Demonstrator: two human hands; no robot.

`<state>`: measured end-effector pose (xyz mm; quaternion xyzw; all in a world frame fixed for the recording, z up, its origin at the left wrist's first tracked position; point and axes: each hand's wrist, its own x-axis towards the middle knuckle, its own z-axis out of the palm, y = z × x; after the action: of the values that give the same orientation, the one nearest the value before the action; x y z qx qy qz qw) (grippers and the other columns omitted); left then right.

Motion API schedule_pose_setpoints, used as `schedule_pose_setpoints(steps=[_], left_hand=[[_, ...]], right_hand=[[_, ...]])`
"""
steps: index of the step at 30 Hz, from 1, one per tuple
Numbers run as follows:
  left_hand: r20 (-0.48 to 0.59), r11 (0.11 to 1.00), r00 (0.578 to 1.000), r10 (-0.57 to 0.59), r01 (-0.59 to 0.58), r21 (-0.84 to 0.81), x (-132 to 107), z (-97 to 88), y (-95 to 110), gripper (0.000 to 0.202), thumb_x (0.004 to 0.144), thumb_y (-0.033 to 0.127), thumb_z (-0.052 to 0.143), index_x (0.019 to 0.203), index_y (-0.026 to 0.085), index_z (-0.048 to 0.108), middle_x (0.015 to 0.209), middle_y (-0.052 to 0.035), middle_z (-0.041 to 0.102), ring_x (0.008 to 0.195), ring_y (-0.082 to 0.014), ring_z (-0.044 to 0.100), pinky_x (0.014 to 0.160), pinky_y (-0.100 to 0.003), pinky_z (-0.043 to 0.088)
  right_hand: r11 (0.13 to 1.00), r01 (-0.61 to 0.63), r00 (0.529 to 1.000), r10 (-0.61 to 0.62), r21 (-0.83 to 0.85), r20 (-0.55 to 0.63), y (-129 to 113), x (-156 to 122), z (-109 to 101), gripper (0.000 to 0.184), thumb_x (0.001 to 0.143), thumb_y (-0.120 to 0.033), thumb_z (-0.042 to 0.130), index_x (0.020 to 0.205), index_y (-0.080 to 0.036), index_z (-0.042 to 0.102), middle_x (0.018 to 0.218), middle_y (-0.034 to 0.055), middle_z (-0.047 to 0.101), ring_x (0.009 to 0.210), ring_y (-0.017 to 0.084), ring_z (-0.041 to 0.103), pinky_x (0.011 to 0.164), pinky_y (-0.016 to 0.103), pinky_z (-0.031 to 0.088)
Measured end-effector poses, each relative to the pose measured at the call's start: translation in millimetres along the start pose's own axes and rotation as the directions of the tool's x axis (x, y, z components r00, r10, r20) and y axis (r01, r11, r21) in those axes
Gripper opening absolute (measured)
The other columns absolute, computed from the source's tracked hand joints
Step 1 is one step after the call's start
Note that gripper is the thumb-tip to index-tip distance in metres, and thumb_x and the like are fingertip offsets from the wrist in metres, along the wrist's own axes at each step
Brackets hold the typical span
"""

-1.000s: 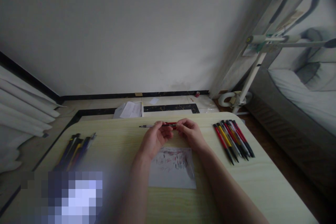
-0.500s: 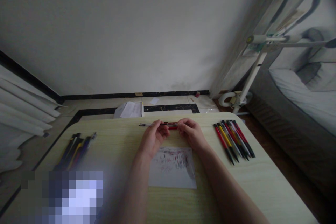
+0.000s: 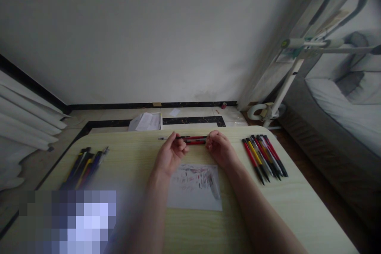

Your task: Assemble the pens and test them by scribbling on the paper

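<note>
My left hand (image 3: 172, 151) is closed in a pinch on a slim pen (image 3: 162, 138), whose clear, dark-tipped end sticks out to the left. Opposite it, my right hand (image 3: 220, 147) has its fingers curled together at the right end of the pen parts between my hands. A red and black barrel (image 3: 198, 137) spans the gap, with a second red and grey one (image 3: 196, 142) just below it. Fingers hide where the parts meet. Nearer me lies a white sheet (image 3: 193, 198) with dark and reddish scribbles.
Several red, yellow, clear and black pens (image 3: 263, 158) lie side by side at the table's right. Another group of pens (image 3: 86, 166) sits at the left, partly blurred. A pixelated bright patch covers the lower left. The table's (image 3: 297, 214) far edge runs just beyond my hands.
My hands have moved slightly apart, the right one shifting a little rightward. More of the red barrels now shows between them. The pen's clear end still points left.
</note>
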<state>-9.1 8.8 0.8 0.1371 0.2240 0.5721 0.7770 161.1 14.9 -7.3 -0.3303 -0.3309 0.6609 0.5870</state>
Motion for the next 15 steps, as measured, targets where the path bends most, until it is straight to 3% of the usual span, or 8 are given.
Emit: schedule_pose_setpoints(steps=[8, 15], left_hand=[[0.104, 0.939, 0.995, 0.005, 0.032, -0.341, -3.6, -1.7, 10.1, 0.029, 0.087, 0.032, 0.039, 0.073, 0.013, 0.056, 0.051, 0.0044, 0.047, 0.045, -0.0038, 0.044, 0.05, -0.019, 0.038], [0.087, 0.944, 0.996, 0.026, 0.004, -0.329, -4.3, -2.4, 12.3, 0.034, 0.088, 0.033, 0.035, 0.081, 0.011, 0.06, 0.051, 0.0033, 0.047, 0.044, -0.0043, 0.044, 0.049, -0.021, 0.038]], right_hand=[[0.974, -0.066, 0.996, 0.052, 0.216, 0.073, -1.9, 0.2, -2.5, 0.011, 0.07, -0.02, 0.058, 0.064, -0.019, 0.048, 0.056, -0.0046, 0.046, 0.046, 0.007, 0.039, 0.044, 0.018, 0.033], [0.974, -0.076, 0.994, 0.057, 0.212, 0.094, -1.8, -1.0, -1.7, 0.01, 0.07, -0.02, 0.056, 0.065, -0.019, 0.047, 0.058, -0.0045, 0.044, 0.047, 0.007, 0.038, 0.044, 0.018, 0.032]])
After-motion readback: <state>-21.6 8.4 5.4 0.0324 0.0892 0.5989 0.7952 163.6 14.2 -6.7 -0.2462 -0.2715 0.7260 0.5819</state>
